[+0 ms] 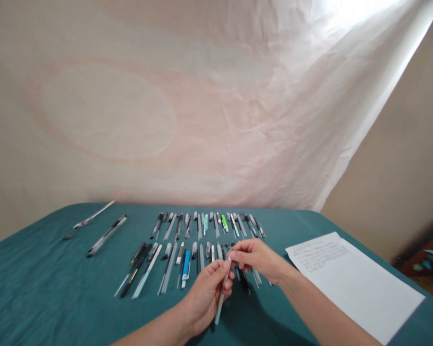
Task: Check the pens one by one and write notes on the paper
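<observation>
A slim pale pen barrel (221,303) slants downward out of my left hand (212,286), whose fingers are wrapped round its upper part. At the barrel's top end my right hand (250,257) pinches with thumb and forefinger; whatever small piece lies between those fingertips is hidden. Just beyond both hands lies the nearer row of pen parts, with a blue pen (185,269) left of my hands and a pale pen barrel (146,272) farther left. My right hand covers some of that row's right part.
A farther row of pen parts includes a bright green piece (224,223). At the left lie a clear pen with dark ends (107,236) and a thin white-shafted item (94,215). White paper sheets (361,283) rest on the right of the green-covered table (57,288). A pale cloth (202,105) hangs behind.
</observation>
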Motion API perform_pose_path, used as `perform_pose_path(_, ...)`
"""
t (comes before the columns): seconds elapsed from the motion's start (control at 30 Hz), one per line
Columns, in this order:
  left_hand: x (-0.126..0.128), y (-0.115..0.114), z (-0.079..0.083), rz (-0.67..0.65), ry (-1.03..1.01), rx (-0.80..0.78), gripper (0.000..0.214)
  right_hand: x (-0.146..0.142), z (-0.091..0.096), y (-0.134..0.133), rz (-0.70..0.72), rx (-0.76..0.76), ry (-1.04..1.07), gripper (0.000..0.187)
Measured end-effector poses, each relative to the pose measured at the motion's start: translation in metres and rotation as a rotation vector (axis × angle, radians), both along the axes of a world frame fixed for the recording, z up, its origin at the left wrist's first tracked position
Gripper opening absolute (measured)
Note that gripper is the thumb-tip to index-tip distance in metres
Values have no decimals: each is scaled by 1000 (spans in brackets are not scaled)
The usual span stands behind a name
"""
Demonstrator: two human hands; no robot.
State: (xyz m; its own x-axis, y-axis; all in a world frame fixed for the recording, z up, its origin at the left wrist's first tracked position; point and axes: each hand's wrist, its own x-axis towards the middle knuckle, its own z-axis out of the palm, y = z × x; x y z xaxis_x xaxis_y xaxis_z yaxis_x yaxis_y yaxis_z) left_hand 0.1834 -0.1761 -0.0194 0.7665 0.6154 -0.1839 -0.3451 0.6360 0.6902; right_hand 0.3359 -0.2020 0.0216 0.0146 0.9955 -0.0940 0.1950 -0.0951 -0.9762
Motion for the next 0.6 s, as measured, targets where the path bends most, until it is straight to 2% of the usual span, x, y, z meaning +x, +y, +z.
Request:
perform_pose_path(0.2, 0, 1, -2, -25, -37, 40, 18, -1, 13, -4, -15, 10, -35, 27)
perform_pose_path(0.6, 0, 1, -2, -17, -48, 51, 17, 1, 12, -4, -18, 3, -1, 29)
